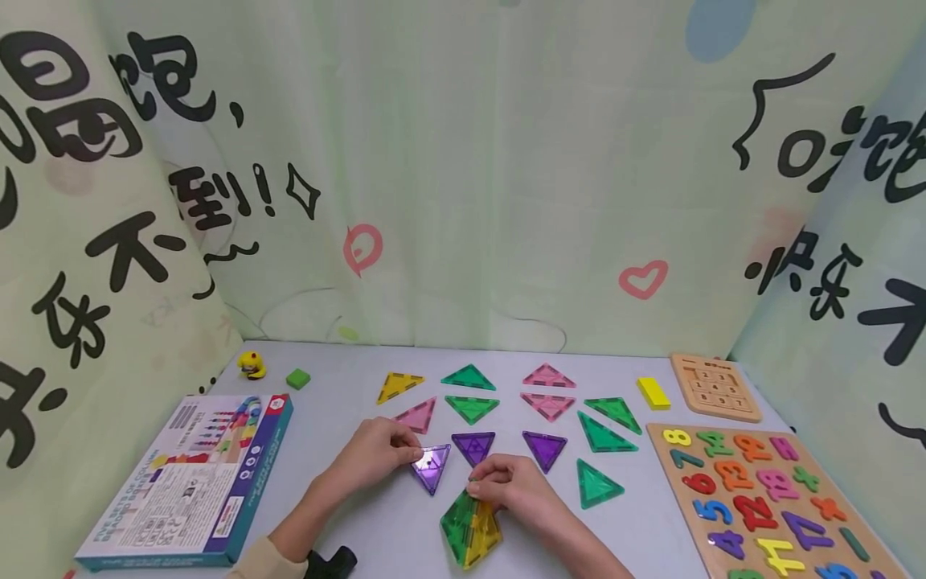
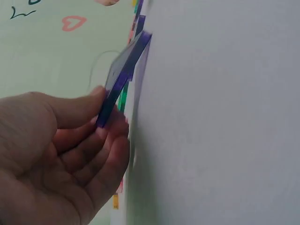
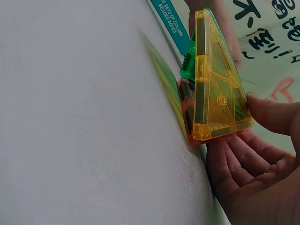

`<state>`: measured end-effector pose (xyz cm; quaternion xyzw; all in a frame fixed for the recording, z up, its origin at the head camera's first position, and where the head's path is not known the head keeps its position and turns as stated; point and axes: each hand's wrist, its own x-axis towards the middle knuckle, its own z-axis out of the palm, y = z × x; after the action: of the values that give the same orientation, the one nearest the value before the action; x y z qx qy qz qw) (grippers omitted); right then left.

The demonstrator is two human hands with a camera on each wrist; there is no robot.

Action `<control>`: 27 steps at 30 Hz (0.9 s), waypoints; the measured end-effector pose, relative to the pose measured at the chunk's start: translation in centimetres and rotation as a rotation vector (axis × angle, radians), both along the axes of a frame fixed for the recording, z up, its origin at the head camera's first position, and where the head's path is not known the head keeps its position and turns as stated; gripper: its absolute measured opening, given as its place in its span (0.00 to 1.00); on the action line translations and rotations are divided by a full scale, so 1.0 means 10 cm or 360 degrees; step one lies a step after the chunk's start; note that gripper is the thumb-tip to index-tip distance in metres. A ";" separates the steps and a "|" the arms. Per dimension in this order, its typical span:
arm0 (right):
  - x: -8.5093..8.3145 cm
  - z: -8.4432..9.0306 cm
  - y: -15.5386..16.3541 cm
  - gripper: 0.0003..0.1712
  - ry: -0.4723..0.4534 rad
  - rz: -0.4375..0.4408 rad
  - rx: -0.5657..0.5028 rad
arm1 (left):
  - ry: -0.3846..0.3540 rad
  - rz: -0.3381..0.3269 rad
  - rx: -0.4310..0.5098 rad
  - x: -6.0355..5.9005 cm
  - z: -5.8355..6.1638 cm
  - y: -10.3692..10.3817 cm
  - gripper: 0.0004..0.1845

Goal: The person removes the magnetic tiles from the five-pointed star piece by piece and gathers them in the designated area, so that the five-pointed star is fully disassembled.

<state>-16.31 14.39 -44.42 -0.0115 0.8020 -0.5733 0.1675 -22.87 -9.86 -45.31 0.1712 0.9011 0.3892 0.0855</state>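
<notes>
My left hand [image 1: 372, 454] pinches a purple triangular magnetic tile [image 1: 432, 466] by one edge; the left wrist view shows the tile [image 2: 124, 77] tilted between thumb and fingers. In my right hand [image 1: 524, 490] is a joined magnetic-tile shape [image 1: 470, 531] of green and yellow triangles. The right wrist view also shows a reddish tile [image 3: 187, 110] beneath its yellow tile [image 3: 220, 89], the thumb on one side and fingers under it. Two more purple tiles, one left [image 1: 473, 445] and one right [image 1: 545, 449], lie just beyond the hands.
Green tiles [image 1: 599, 484], pink tiles [image 1: 548, 406] and a yellow tile [image 1: 399, 386] lie farther back. A boxed set [image 1: 181, 482] is at left, near a yellow duck toy [image 1: 251, 365] and green block [image 1: 297, 379]. At right are a number puzzle board [image 1: 767, 490], wooden board [image 1: 716, 388] and yellow block [image 1: 653, 393].
</notes>
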 end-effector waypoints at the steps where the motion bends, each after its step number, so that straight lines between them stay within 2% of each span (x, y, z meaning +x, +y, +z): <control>1: 0.00 0.00 0.00 0.16 0.0003 -0.0003 0.0000 | 0.0038 0.0025 -0.0042 0.00 0.00 0.01 0.04; 4: 0.02 0.00 0.01 0.15 0.0006 -0.0032 -0.0026 | 0.0121 0.0087 -0.0149 0.01 -0.02 0.05 0.04; 8: 0.02 -0.01 0.03 0.13 0.0014 -0.0103 -0.0085 | 0.0170 0.0169 -0.0246 0.03 0.01 0.10 0.04; 11: 0.02 -0.03 0.04 0.13 0.0009 -0.0152 -0.0111 | 0.0163 0.0148 -0.0235 0.07 0.07 0.13 0.04; 13: 0.02 -0.03 0.04 0.13 0.0007 -0.0177 -0.0126 | 0.0097 0.0051 -0.0171 0.12 0.12 0.16 0.05; 17: 0.02 -0.04 0.04 0.14 0.0018 -0.0213 -0.0171 | -0.0201 -0.0237 -0.0051 0.26 0.20 0.28 0.11; 19: 0.01 -0.04 0.04 0.15 0.0030 -0.0220 -0.0195 | -0.0303 -0.0315 -0.0022 0.32 0.21 0.33 0.13; 22: 0.02 -0.03 0.04 0.16 0.0042 -0.0231 -0.0215 | -0.0362 -0.0309 0.0057 0.37 0.21 0.38 0.12; 27: 0.03 -0.02 0.03 0.17 0.0046 -0.0248 -0.0224 | -0.0439 -0.0275 0.0187 0.38 0.20 0.37 0.10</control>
<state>-15.99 14.70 -44.67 0.0309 0.7605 -0.6393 0.1095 -19.09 -6.16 -43.31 0.1977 0.8384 0.4522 0.2313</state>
